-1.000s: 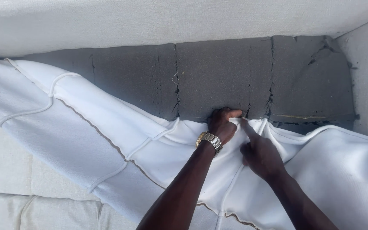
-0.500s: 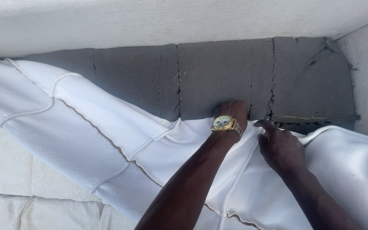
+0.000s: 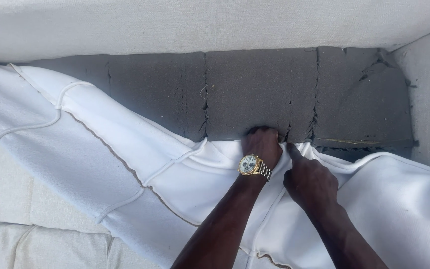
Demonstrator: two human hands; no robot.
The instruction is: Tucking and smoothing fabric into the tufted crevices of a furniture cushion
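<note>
Two hands meet at the edge of the white cover [image 3: 185,184] where it lies against the grey foam [image 3: 255,94]. The left hand [image 3: 262,145] has its fingers curled down over that edge, tips hidden. The right hand [image 3: 310,182], just beside it, pinches the cover with fingers pressed together. A gold watch [image 3: 251,165] sits behind the left hand. Beyond the foam rises a pale upholstered wall [image 3: 200,25]
</note>
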